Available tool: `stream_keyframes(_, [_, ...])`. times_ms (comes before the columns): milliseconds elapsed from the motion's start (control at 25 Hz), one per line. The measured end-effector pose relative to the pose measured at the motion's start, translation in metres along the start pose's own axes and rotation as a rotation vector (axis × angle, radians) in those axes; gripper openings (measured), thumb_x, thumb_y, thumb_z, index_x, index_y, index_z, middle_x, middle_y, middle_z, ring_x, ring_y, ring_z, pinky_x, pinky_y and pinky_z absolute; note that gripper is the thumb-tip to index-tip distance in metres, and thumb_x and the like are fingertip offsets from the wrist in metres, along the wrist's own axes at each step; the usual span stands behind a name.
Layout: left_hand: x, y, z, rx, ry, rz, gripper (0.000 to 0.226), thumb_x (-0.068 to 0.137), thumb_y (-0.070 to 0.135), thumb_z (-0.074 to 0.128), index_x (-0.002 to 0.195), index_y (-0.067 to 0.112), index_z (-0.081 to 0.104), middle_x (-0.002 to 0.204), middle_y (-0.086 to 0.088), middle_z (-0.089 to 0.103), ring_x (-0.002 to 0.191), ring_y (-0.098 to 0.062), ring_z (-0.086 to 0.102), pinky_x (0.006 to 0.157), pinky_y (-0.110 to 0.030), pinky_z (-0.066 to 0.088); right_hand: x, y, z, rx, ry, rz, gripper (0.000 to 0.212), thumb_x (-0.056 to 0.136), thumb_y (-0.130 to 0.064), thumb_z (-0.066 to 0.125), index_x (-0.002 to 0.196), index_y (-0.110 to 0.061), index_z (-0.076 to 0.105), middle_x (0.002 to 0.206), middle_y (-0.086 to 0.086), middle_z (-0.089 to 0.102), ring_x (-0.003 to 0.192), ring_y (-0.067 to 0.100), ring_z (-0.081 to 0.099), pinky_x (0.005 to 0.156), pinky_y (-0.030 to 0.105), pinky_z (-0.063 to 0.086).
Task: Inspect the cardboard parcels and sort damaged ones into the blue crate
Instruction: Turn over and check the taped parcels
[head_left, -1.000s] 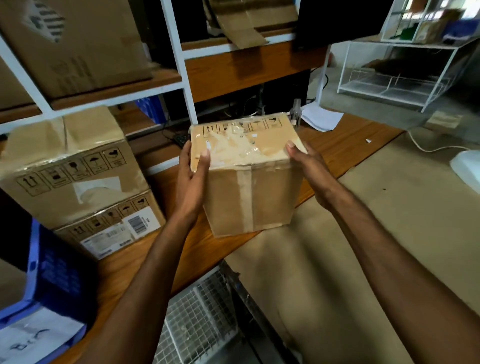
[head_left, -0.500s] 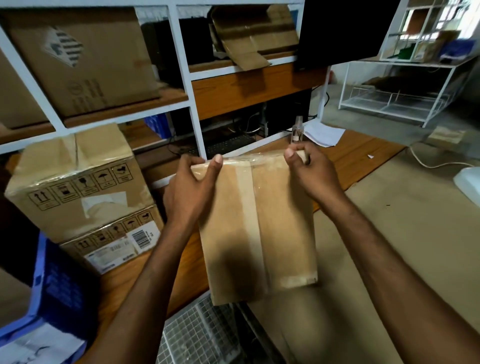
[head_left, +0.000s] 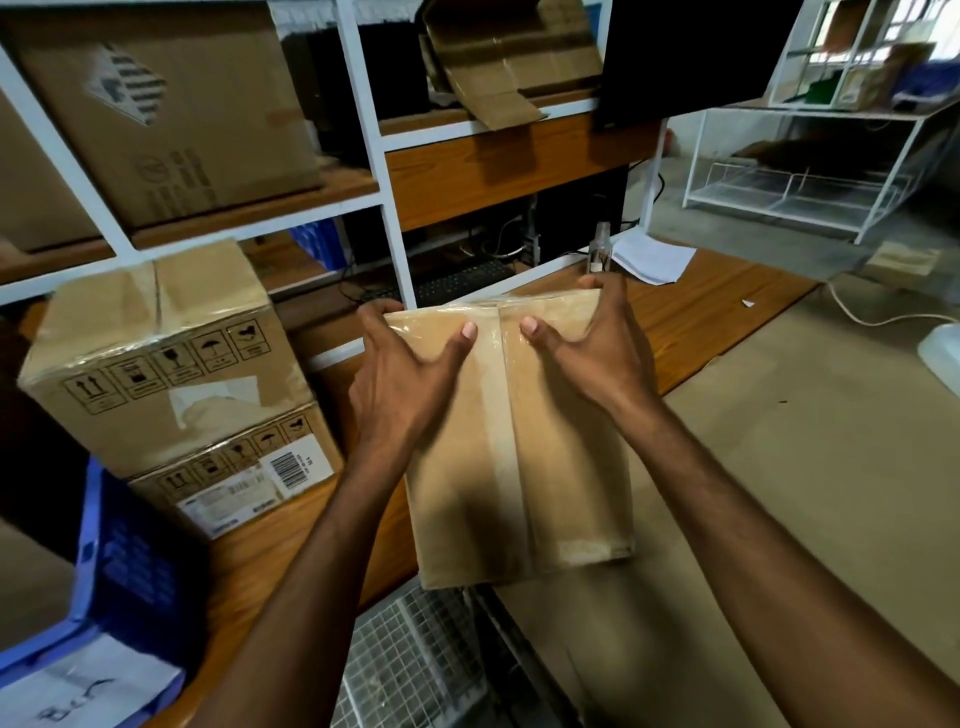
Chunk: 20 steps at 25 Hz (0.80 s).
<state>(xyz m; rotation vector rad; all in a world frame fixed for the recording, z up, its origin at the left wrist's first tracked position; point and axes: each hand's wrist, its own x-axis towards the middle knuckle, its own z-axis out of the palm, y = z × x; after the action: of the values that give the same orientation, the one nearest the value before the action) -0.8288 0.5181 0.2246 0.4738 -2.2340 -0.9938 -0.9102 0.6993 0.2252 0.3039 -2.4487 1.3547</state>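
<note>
Parcel: brown cardboard parcel (head_left: 561, 467), held up in the air over the near edge of the wooden table (head_left: 717, 317), wide side facing the camera, clear tape running down the middle.
Left hand: left hand (head_left: 405, 384) gripping the top left corner, thumb flat on the front, other fingers curled over the top edge.
Right hand: right hand (head_left: 597, 353) gripping the top right corner the same way, thumb on the front close to the tape.
Crate: blue crate (head_left: 130, 571) low on the left, well apart from the parcel, with a white sheet (head_left: 78, 691) lying in it.
Stack: top box (head_left: 156, 353) sitting on bottom box (head_left: 239, 483) with a barcode sticker, on the table just beside the crate.
Shelf: big cardboard box (head_left: 171, 114) up behind the stack.
Far end of table: white paper (head_left: 652, 257) next to a small clear bottle (head_left: 602, 254).
</note>
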Motion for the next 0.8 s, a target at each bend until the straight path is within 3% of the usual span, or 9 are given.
stream_keyframes(160, [0.000,-0.007,0.002,-0.001,0.015,0.000,0.080,0.085,0.069,0.069,0.141,0.026,0.030,0.118,0.010,0.048,0.098,-0.013,0.054,0.085,-0.033,0.042,0.006,0.009,-0.006,0.012,-0.002,-0.056,0.065,0.080,-0.065,0.076,0.130,-0.037,0.046,0.124,-0.006,0.067,0.106,0.020,0.066,0.084,0.034,0.053])
stream_keyframes(280, [0.001,-0.021,-0.008,-0.106,-0.056,0.047,0.059,0.098,0.057,0.061,0.142,0.032,0.031,0.116,0.009,0.058,0.090,-0.008,0.064,0.080,-0.036,0.056,0.008,0.026,-0.021,0.167,-0.093,-0.030,0.046,0.098,-0.041,0.065,0.141,-0.043,0.049,0.130,-0.011,0.066,0.116,0.014,0.063,0.099,0.042,0.054])
stream_keyframes(400, [0.009,-0.025,-0.009,-0.133,-0.051,0.073,0.045,0.106,0.046,0.053,0.143,0.028,0.036,0.119,0.004,0.064,0.096,-0.014,0.069,0.081,-0.039,0.060,0.014,0.034,-0.021,0.128,0.026,-0.048,0.044,0.102,-0.032,0.058,0.144,-0.041,0.055,0.125,-0.011,0.069,0.112,0.013,0.065,0.098,0.042,0.054])
stream_keyframes(520, [0.004,-0.019,-0.005,-0.187,-0.079,0.005,0.067,0.099,0.044,0.066,0.151,0.032,0.025,0.129,0.002,0.058,0.107,-0.019,0.065,0.089,-0.041,0.055,0.012,0.029,-0.014,0.205,-0.034,-0.011,0.054,0.095,-0.037,0.069,0.146,-0.039,0.052,0.131,-0.011,0.067,0.117,0.010,0.064,0.101,0.038,0.054])
stream_keyframes(680, [-0.001,-0.018,0.005,-0.151,-0.003,-0.018,0.088,0.087,0.050,0.079,0.153,0.035,0.022,0.141,-0.003,0.055,0.114,-0.020,0.059,0.099,-0.050,0.053,0.014,0.023,-0.005,0.124,0.058,-0.010,0.069,0.087,-0.038,0.078,0.149,-0.035,0.048,0.131,-0.009,0.068,0.117,0.014,0.064,0.101,0.037,0.054])
stream_keyframes(800, [-0.002,-0.013,0.014,-0.107,0.001,0.008,0.104,0.080,0.058,0.081,0.156,0.032,0.014,0.152,-0.006,0.046,0.127,-0.030,0.056,0.104,-0.047,0.044,0.005,0.018,0.008,0.065,-0.002,0.032,0.101,0.080,-0.050,0.083,0.160,-0.033,0.024,0.154,-0.002,0.049,0.136,0.021,0.049,0.106,0.032,0.042])
